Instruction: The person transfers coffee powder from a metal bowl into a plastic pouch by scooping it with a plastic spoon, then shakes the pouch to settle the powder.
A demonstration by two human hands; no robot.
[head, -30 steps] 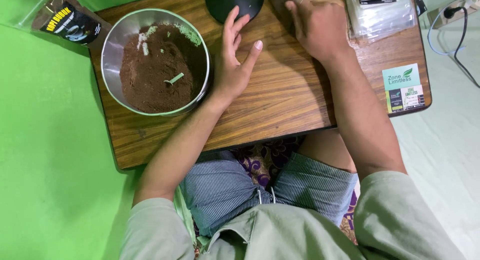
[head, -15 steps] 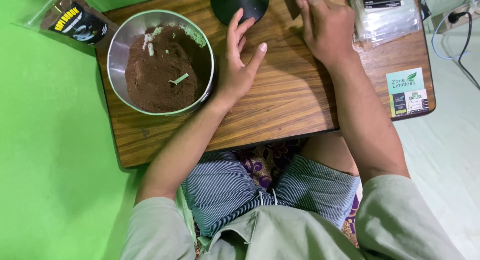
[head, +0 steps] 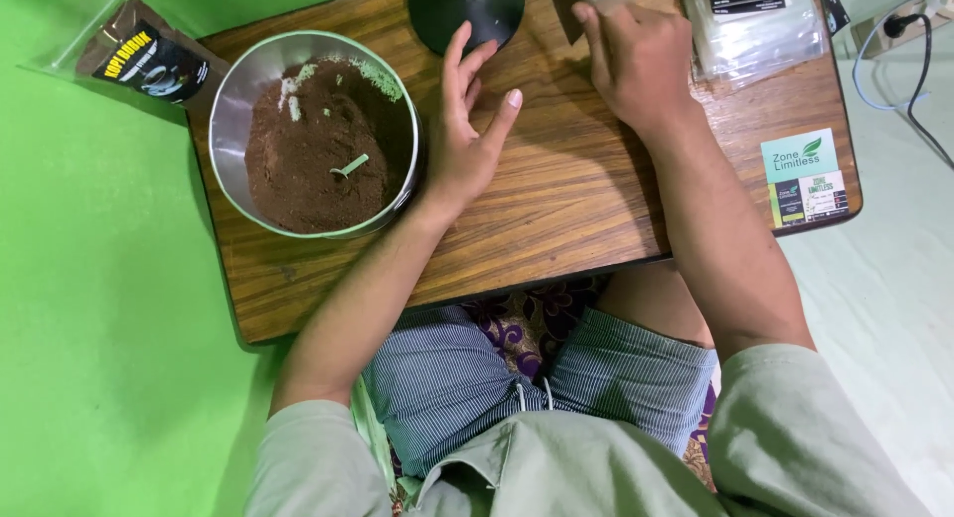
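Right hand [head: 636,65]: fingers curled over a brown pouch [head: 581,5] at the far edge of the table [head: 566,209], pinning or pinching it; pouch mostly cut off by the frame, exact grip not discernible. Forearm running back across the table's near edge.

Left hand [head: 467,130]: open, holding nothing, fingers spread and raised, heel of palm resting on the wood. Just beside the bowl [head: 231,100], at its right rim; contact with the rim not discernible.

Bowl: round, steel, on the left part of the table, reaching toward the left edge. Filled with brown powder [head: 298,169]; pale green and white dustings along its far side. Small green scoop [head: 350,165] lying in the powder, near the middle.

Black disc [head: 465,10]: round, dark, at the far edge, between the two hands, fingertips of the left hand near it.

Clear bags [head: 755,25]: stack at the far right corner, just beside the right hand.

Cards [head: 807,177]: green and white printed pieces at the right edge, well apart from both hands.

Sachet [head: 139,55]: dark printed packet in clear wrap, off the far left corner, on green ground.
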